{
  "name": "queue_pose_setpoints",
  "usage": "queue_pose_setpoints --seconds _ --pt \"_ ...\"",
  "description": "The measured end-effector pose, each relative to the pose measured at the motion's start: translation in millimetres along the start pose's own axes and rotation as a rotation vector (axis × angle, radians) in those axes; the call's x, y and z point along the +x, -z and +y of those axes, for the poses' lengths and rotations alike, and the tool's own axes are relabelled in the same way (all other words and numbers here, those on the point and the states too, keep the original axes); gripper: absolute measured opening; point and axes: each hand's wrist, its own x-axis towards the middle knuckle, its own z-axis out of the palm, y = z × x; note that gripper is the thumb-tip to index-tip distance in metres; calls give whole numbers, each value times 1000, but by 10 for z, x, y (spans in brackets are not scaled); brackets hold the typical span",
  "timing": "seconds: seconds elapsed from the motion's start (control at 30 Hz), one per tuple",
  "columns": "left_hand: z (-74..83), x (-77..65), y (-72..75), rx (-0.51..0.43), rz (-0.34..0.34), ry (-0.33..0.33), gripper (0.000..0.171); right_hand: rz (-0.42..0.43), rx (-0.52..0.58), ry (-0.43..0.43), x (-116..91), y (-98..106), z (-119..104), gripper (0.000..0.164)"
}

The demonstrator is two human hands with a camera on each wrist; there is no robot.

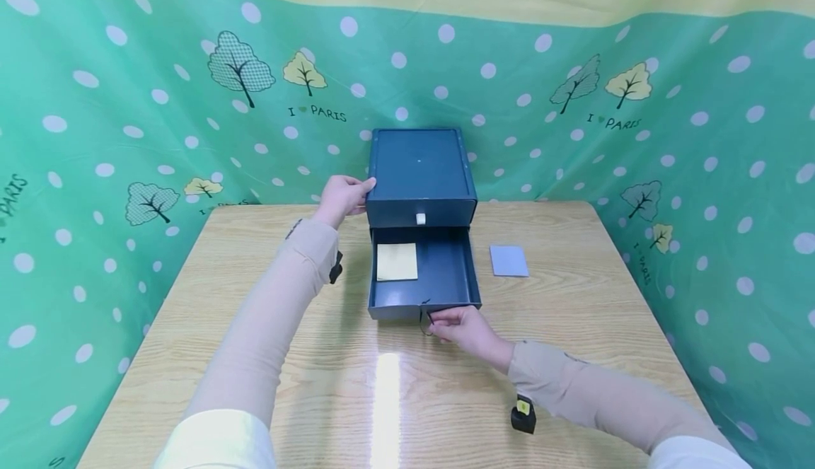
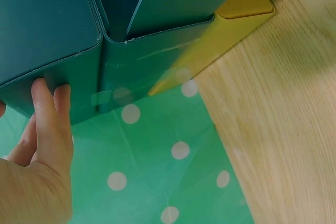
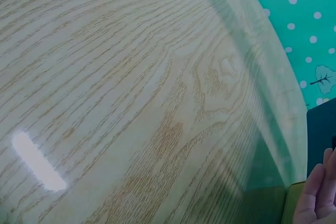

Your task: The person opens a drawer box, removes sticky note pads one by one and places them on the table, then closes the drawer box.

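A dark blue two-tier drawer box [image 1: 420,165] stands at the back of the table, its lower drawer [image 1: 446,271] pulled out toward me. Inside that drawer, at its left, lies a pale yellow sticky note pad [image 1: 397,262]. My left hand [image 1: 344,197] rests against the left side of the upper tier, thumb by the top edge; the left wrist view shows its fingers [image 2: 44,98] pressed fairly straight on the side. At the drawer's front edge my right hand [image 1: 467,331] pinches a thin dark cord loop [image 1: 425,322]. Only part of that hand shows in the right wrist view.
A blue-lilac sticky note pad [image 1: 509,261] lies on the wooden table [image 1: 573,299], right of the box. The upper tier has a small white knob [image 1: 421,219]. A yellow section [image 2: 247,1] sits under the blue tiers. Green dotted cloth [image 1: 407,66] hangs behind and at both sides.
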Motion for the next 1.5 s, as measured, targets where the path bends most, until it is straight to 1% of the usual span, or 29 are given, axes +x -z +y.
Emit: queue_pose_setpoints --seconds 0.23,0.43,0.6,0.7,0.9,1.13,1.27,1.5 --pt "1 -17 -3 -3 4 -6 48 -21 4 29 -13 6 8 29" --pt "-2 -16 0 -15 -2 -9 48 -42 10 13 -7 35 11 31" --pt "-12 1 0 -17 1 -10 48 -77 39 -7 -8 57 0 34" --pt "-19 9 -2 -18 3 -10 49 -92 46 -7 -14 65 -5 32" --pt "-20 5 -2 -22 3 -3 49 -156 -45 -13 -27 81 10 23" --pt "-17 11 -5 -26 -1 0 49 -248 -149 8 -22 43 20 21" --pt "-22 15 -6 -25 -3 3 49 -285 -204 29 -21 25 12 19" --pt "-27 27 2 -24 -5 -5 49 -324 -352 63 -3 81 -116 18"
